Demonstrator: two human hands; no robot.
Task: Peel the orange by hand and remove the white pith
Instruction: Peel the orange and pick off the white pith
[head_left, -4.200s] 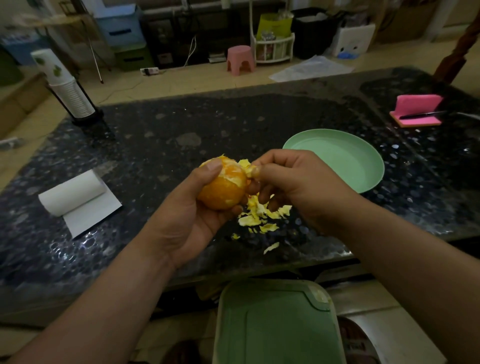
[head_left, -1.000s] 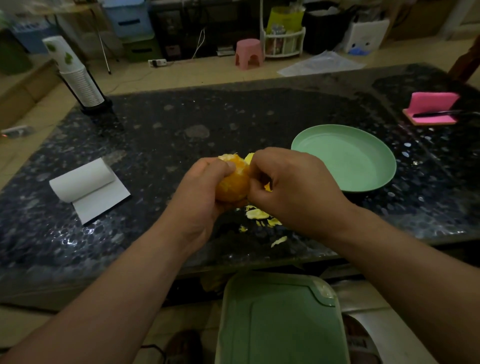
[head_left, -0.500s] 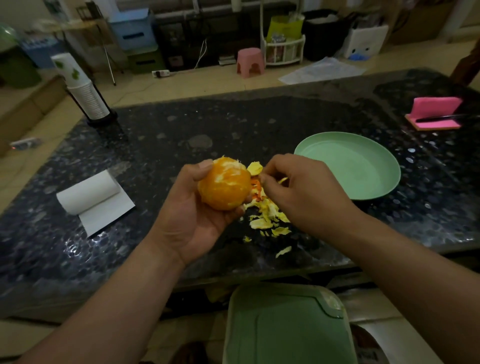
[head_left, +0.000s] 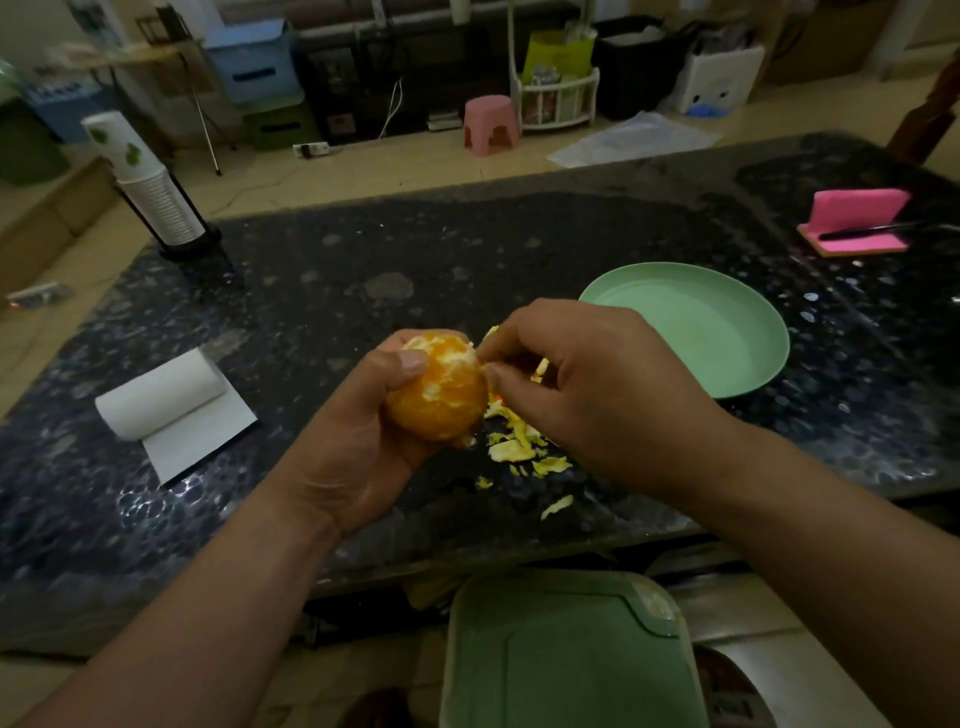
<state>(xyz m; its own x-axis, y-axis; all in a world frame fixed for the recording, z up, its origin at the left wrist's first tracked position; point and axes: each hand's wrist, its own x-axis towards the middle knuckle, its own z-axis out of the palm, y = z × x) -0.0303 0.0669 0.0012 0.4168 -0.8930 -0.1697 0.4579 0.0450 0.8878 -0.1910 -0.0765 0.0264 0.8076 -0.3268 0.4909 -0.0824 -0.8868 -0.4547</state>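
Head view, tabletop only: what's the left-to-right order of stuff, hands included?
Paper cup stack → paper towel roll → left hand gripping the orange → right hand pinching at the orange's top → green plate → pink sponge. Peel scraps skipped; they overlap the right hand.

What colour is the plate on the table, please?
The plate is pale green; the head view shows it.

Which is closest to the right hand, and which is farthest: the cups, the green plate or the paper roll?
1. green plate, just beside the right hand, on its right.
2. paper roll, off to the left.
3. stack of cups, far back on the left.
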